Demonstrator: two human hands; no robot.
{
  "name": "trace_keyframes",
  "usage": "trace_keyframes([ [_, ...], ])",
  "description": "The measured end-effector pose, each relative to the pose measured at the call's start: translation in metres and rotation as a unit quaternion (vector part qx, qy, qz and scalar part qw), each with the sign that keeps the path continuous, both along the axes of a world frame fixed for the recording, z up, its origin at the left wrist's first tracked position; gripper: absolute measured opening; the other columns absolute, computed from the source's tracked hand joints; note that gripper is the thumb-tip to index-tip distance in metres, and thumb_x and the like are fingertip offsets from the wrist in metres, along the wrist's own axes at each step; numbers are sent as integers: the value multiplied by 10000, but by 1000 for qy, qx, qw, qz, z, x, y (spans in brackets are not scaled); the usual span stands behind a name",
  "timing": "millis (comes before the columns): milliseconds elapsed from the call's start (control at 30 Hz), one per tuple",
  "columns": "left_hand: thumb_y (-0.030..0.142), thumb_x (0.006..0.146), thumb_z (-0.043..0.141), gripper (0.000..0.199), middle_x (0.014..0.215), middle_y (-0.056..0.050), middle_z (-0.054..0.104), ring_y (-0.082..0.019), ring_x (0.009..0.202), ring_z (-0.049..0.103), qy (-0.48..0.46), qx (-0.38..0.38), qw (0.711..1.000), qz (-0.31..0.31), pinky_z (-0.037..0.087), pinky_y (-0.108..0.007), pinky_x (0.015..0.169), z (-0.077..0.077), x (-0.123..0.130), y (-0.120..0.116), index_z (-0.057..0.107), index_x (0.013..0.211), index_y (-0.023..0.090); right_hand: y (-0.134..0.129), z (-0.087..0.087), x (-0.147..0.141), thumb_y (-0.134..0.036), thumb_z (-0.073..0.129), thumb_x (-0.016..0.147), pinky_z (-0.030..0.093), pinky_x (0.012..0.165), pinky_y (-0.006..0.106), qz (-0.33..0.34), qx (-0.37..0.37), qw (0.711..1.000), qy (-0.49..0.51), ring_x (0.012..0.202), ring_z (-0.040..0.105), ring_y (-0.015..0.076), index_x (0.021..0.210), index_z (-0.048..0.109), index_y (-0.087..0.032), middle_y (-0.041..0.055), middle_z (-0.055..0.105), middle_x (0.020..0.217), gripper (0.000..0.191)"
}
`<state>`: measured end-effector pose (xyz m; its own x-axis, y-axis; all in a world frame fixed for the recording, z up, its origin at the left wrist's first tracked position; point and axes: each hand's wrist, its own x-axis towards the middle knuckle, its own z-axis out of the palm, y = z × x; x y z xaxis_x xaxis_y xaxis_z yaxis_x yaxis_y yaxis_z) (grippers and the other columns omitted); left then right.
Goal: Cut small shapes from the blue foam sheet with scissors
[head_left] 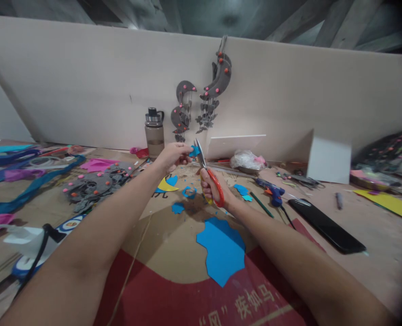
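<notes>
Pinched in the fingers of my left hand (174, 156) is a small blue piece (194, 151). Red-and-yellow-handled scissors (217, 188) are gripped in my right hand (212, 186), their blades pointing up and touching or very near the blue piece. Below my hands, a large blue sheet with a wavy cut edge (222, 249) lies on the cardboard (160, 253). Small blue scraps, a blue cutout (178, 208) and a yellow crescent (167, 184) lie near my hands. More blue pieces (241, 189) rest to the right of the scissors.
A bottle (155, 136) stands by the white board (102, 90), where grey moon ornaments (221, 77) hang. At right are a glue gun (272, 192), a green stick (262, 204) and a black phone (326, 225). Grey felt pieces (97, 185) and a power strip (31, 242) lie left.
</notes>
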<state>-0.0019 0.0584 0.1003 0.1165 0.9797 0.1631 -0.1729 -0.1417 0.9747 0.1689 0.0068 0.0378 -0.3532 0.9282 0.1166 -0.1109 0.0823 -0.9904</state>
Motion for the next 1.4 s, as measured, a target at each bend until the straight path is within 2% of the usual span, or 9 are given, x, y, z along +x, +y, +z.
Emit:
trace_keyframes([
  [133, 110, 682, 707, 169, 515, 8, 549, -103, 438, 576, -4, 0, 1000, -6, 357, -190, 418, 1, 2, -3, 550, 621, 131, 1, -1, 0, -637, 694, 757, 185, 378, 172, 8, -5, 1000, 22, 389, 251, 46, 891, 436, -251, -100, 337, 563, 483],
  [267, 107, 702, 679, 146, 561, -44, 624, -108, 459, 597, 8, -7, 1000, -6, 377, -188, 429, 0, 4, -4, 562, 617, 125, 2, -2, 0, -638, 678, 771, 188, 372, 166, 2, -15, 999, 33, 380, 248, 43, 897, 441, -250, -103, 345, 555, 472],
  [500, 182, 662, 783, 199, 622, -84, 674, -114, 494, 619, 27, -17, 999, -25, 389, -189, 449, -4, 7, -4, 602, 626, 107, 2, -1, -1, -646, 672, 767, 214, 355, 155, -12, -9, 999, 29, 363, 278, 38, 918, 440, -250, -117, 356, 544, 483],
  [667, 171, 675, 760, 159, 636, -100, 686, -122, 504, 622, 19, -28, 999, -22, 395, -201, 463, -7, 6, -1, 618, 653, 102, 0, -1, -2, -625, 692, 761, 214, 354, 158, -25, -14, 999, 30, 360, 281, 41, 913, 436, -249, -115, 361, 532, 479],
  [933, 157, 675, 723, 122, 623, -84, 672, -120, 495, 623, -1, -45, 999, -24, 392, -195, 452, -10, 9, 1, 618, 674, 95, 2, -5, -2, -683, 663, 751, 265, 326, 155, -45, -9, 998, 38, 347, 301, 41, 908, 470, -238, -112, 369, 533, 510],
  [1200, 172, 668, 736, 244, 650, -25, 666, -131, 545, 661, -31, -13, 999, -17, 429, -188, 480, -20, 12, 6, 497, 714, 163, 12, -16, -3, -652, 703, 731, 198, 337, 120, -34, -84, 990, 110, 358, 265, 19, 921, 469, -233, -118, 376, 539, 517],
  [1400, 156, 614, 789, 274, 594, 30, 596, -71, 489, 560, -41, -3, 999, -2, 392, -163, 474, -20, 17, 1, 537, 723, 154, 13, -17, -3, -641, 710, 726, 244, 329, 134, -28, -72, 990, 119, 352, 283, 29, 954, 486, -237, -118, 395, 542, 515],
])
